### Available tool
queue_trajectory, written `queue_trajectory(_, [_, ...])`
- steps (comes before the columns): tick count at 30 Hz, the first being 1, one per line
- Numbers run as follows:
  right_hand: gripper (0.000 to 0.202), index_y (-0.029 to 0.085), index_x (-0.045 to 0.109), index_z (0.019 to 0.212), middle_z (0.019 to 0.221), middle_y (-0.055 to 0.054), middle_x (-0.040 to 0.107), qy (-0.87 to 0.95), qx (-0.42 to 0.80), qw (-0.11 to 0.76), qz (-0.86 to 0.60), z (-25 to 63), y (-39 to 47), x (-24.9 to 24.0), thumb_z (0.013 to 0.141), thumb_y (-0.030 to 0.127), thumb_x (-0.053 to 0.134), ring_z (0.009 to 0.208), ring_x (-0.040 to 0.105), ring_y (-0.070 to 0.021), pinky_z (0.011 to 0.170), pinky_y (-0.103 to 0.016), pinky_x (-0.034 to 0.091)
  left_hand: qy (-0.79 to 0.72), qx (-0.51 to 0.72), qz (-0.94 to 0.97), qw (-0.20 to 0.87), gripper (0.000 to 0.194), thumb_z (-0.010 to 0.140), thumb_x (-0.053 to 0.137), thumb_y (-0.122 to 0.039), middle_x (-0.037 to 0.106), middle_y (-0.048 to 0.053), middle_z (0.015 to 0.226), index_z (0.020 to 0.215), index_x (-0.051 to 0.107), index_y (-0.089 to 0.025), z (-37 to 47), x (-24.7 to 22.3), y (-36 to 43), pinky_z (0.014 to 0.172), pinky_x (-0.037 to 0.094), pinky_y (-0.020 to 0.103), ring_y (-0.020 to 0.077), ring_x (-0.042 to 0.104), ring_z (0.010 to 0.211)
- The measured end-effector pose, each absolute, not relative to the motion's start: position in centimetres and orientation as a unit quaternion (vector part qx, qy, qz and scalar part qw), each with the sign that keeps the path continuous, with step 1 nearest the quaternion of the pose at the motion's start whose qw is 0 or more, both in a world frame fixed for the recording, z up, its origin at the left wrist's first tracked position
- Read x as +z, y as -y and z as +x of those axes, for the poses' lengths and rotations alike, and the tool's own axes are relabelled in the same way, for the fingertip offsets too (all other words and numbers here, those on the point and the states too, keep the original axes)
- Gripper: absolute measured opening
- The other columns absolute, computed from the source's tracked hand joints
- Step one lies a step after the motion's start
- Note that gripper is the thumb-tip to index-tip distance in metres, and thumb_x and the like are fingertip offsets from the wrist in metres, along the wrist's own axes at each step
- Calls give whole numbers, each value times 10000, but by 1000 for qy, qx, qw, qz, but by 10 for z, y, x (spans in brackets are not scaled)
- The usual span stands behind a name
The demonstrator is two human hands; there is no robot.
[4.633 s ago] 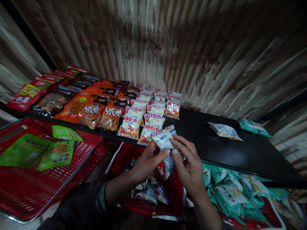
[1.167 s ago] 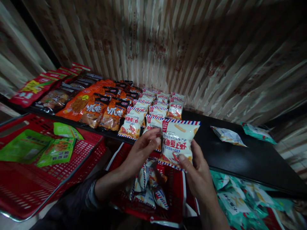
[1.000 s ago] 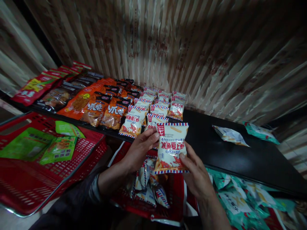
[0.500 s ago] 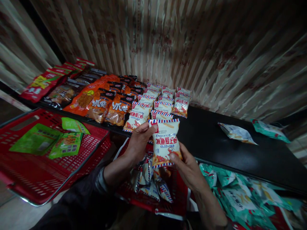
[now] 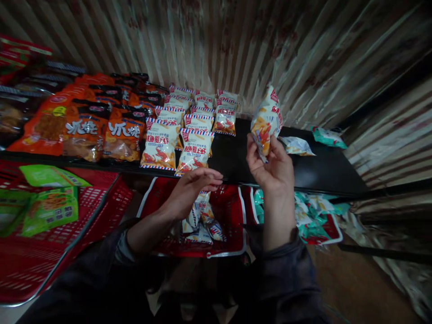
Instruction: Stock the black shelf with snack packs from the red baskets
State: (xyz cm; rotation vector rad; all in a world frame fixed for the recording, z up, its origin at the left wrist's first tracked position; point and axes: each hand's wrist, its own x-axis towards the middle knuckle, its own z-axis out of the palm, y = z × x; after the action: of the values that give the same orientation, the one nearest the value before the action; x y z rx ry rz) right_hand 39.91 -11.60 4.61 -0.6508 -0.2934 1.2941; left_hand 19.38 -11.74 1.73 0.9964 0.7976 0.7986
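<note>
My right hand (image 5: 272, 164) grips a white snack bag (image 5: 267, 118) with red and orange print, raised over the black shelf (image 5: 232, 155) and tilted on its edge. Just in front of the front row of matching white bags (image 5: 161, 145), my left hand (image 5: 194, 189) hovers with nothing in it, its fingers stretched out and apart from the bags. Below it, a red basket (image 5: 241, 225) holds several more of these white bags (image 5: 202, 220), partly hidden by the hand.
Orange snack bags (image 5: 121, 135) stand left on the shelf. A white bag (image 5: 297, 146) and a teal bag (image 5: 329, 137) lie at its right. A red basket (image 5: 97, 216) with green bags (image 5: 52, 209) is lower left; teal bags (image 5: 310, 225) fill one lower right.
My left hand has let go of the white bag, and my right hand has carried another or the same one up and right. A white bag now stands at the middle column's front. The view has shifted right.
</note>
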Motion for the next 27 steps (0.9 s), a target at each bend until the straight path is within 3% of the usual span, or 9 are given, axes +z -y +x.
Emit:
queue_trajectory(4, [126,270,675,992,1013,19,739,164,574,753,-277,388,110,58,888,242,609,1081,669,-142,856,-268,600,-340,381,453,731,211,781,694,-317,720,92,1031,897,697,-141,195,19,120,849,528,343,212,681,938])
queue_trajectory(9, [254,247,689,938,969,3,750,242,562,668,-424,354,139,38,712,286,797,995,690,-195,841,-323,592,-273,443,397,756,399,840,666,-377,676,102,1207,1188,616,-187,195,21,118,927,517,426,246,650,1071])
queue_trajectory(13, [414,236,683,1004,995,-21,763,301,533,620,-491,344,169,12,642,353,848,906,698,-211,813,-331,568,-266,406,430,761,449,737,780,-397,718,104,1124,1090,667,-145,197,6,124,983,479,404,253,657,1055])
queue_trajectory(20, [445,223,687,1064,1096,-56,746,367,526,538,-547,364,194,-21,714,480,787,997,679,-250,937,-403,507,-321,376,462,736,410,725,765,-422,743,113,1053,1006,692,-134,208,-34,138,969,486,419,269,685,999])
queue_trajectory(24, [452,228,692,1060,1081,-60,751,380,508,539,-555,373,185,-25,732,533,749,1002,685,-268,942,-418,509,-328,409,489,697,422,762,726,-343,740,104,1059,1129,646,-150,220,-37,128,942,515,394,239,693,980])
queue_trajectory(27, [501,222,690,1073,1066,-61,756,382,476,567,-553,383,166,-15,693,538,770,983,688,-276,928,-428,513,-355,432,542,627,310,818,638,-231,737,89,1043,1118,645,-155,235,-21,105,907,530,347,196,697,922])
